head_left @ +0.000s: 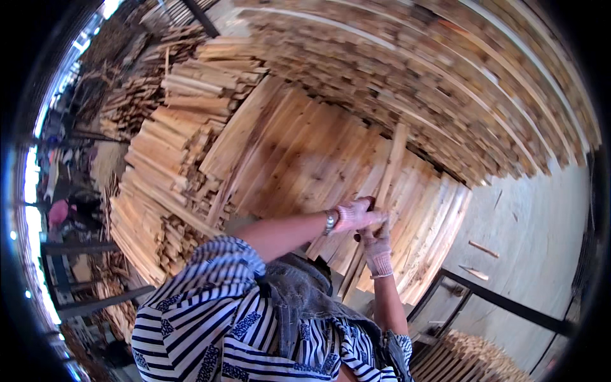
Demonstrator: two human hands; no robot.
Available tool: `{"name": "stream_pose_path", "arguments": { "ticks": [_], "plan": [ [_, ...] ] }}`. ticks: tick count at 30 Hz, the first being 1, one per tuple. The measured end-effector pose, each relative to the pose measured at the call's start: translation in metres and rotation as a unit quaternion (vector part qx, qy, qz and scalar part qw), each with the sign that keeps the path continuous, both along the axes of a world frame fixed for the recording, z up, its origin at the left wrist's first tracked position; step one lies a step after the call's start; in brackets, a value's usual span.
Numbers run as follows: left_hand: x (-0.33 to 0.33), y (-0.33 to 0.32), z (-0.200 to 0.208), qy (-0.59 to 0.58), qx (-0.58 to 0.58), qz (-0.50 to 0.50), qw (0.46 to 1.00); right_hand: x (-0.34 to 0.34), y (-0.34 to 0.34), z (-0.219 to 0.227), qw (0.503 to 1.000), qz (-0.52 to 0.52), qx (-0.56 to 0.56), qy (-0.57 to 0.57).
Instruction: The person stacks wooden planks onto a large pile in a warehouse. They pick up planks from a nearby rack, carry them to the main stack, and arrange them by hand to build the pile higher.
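Observation:
A long, narrow wooden board (394,156) slants across a bed of planks, its lower end pointing back toward my body. My left hand (351,216), in a pale knit glove with a watch at the wrist, reaches across and grips the board near its middle. Just below it, my right hand (377,247), gloved too, has its fingers closed on the same board. The two hands nearly touch, and some fingertips are hidden. Under the board lies a layer of planks (299,149) set side by side, brown on the left and paler on the right.
A tall stack of lumber (382,70) rises along the far side. Piled wooden strips (156,159) stand at the left. To the right, a dark metal rail (503,300) crosses near the concrete floor (534,235), where a loose stick (484,249) lies. Short wood pieces (474,356) fill the lower right.

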State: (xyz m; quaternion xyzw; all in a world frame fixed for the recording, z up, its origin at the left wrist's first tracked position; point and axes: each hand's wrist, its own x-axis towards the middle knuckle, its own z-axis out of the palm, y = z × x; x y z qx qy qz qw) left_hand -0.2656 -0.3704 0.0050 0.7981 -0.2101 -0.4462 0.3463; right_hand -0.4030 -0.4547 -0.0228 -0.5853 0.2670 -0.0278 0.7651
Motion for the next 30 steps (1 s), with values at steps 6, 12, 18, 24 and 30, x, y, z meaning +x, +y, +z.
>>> {"name": "stream_pose_path", "arguments": {
  "ticks": [6, 12, 18, 24, 30],
  "plan": [
    [0.114, 0.217, -0.009, -0.324, 0.253, 0.128, 0.903, 0.018, 0.018, -0.006, 0.904, 0.017, -0.416, 0.096],
    [0.186, 0.314, -0.060, -0.279, 0.376, 0.151, 0.870, 0.069, 0.067, -0.060, 0.730, 0.095, -0.600, 0.313],
    [0.227, 0.339, -0.075, -0.248, 0.295, 0.070, 0.920, 0.091, 0.057, -0.048, 0.765, 0.132, -0.537, 0.330],
    [0.257, 0.431, -0.109, -0.043, -0.061, 0.129, 0.989, 0.041, 0.115, 0.008, 0.959, -0.173, -0.145, 0.169],
    [0.262, 0.443, -0.062, 0.247, -0.269, 0.356, 0.860, -0.077, 0.155, -0.009, 0.858, -0.501, 0.110, 0.034]
  ]
}}
